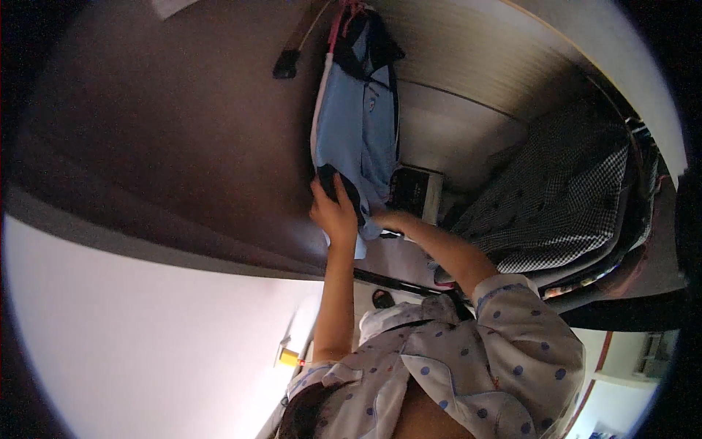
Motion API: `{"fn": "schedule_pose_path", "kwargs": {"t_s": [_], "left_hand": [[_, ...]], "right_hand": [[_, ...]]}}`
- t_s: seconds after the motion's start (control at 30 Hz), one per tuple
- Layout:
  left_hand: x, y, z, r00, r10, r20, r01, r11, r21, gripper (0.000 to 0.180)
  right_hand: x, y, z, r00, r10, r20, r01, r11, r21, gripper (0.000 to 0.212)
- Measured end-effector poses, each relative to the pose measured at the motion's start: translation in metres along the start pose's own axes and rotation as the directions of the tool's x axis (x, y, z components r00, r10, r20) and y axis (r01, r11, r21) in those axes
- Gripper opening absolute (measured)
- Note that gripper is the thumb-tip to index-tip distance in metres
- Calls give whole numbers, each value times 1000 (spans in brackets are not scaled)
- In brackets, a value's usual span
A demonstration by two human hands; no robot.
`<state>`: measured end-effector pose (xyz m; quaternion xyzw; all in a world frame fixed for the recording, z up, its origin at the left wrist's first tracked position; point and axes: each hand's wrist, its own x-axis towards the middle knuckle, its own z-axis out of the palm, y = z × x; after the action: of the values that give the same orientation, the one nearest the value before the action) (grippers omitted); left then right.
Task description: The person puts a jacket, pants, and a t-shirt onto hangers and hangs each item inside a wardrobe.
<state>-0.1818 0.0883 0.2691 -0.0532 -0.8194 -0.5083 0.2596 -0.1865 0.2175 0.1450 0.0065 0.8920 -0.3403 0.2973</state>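
A light blue garment with a black collar (pixel 344 110), a shirt or light jacket, hangs from a pink hanger (pixel 336 33) inside a wardrobe. My left hand (pixel 335 212) has its fingers on a black part low on the garment's left side and grips the cloth there. At the garment's lower right edge is my right hand (pixel 390 220). Its fingers are blurred and partly hidden against the cloth, so their hold does not show. The blue hem hangs just below both hands.
Dark checked and patterned clothes (pixel 559 197) hang close together at the right. Behind the blue garment stands a dark box with a pale edge (pixel 413 192). A dark brush-like end (pixel 287 64) hangs at the upper left. Below lies a dark slipper (pixel 382 298).
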Motion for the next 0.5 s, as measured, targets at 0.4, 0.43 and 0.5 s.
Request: {"fn": "schedule_pose_path", "kwargs": {"t_s": [0.4,0.43,0.5], "left_hand": [[-224,-237,25,805,-455,381,518,852,-79,62],[-239,-234,16,736,-511,443,625,765,-156,62],[-270,-230,7,599,-590,541,768,615,-180,56]], "right_hand": [[-184,259,127,894,161,-419,267,560,785,44],[-212,244,124,870,252,-425,264,490,831,43],[-269,215,121,869,291,-399,340,233,911,39]]}}
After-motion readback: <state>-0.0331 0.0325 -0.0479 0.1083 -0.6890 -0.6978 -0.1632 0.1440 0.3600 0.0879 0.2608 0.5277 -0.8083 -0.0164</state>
